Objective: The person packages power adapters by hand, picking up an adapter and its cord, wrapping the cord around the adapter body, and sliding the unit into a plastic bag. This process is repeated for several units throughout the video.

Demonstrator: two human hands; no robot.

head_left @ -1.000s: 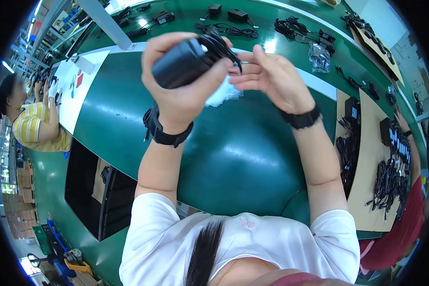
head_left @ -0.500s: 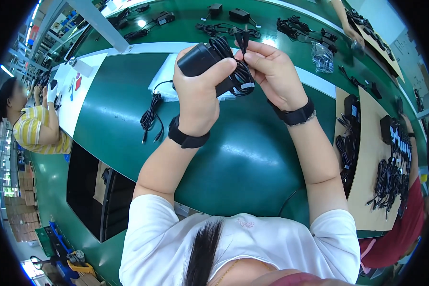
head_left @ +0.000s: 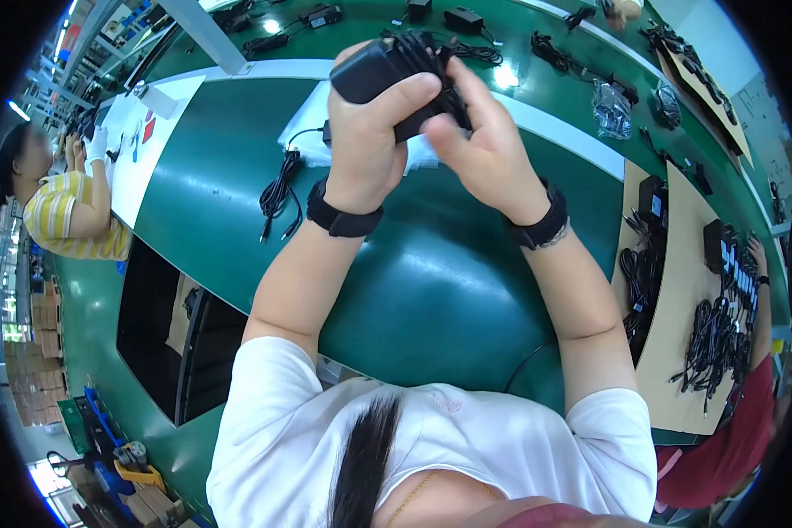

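Above the green table, my left hand [head_left: 367,145] is wrapped round a black power adapter [head_left: 358,74], its thumb lying across the front. Black cable [head_left: 414,55] is coiled against the adapter's right side. My right hand [head_left: 500,163] is at that coil, fingers behind it and thumb in front; the thumb is blurred, and the plug end is hidden. Below and left of my left hand, another adapter's bundled black cable [head_left: 279,187] lies on the table. Clear plastic bags [head_left: 301,119] lie flat behind my left hand, partly covered by it.
Cardboard sheets [head_left: 656,374] with adapters and cables [head_left: 711,339] lie at the right, where a person in a red sleeve [head_left: 730,440] reaches in. More adapters [head_left: 464,19] sit beyond the white ledge [head_left: 581,154]. A metal post [head_left: 204,37] rises at far left. Another person [head_left: 62,207] works leftward.
Both hands have moved slightly up with the adapter. My right hand has shifted from the plug end onto the coil's side. At right, the co-worker's hand has moved.
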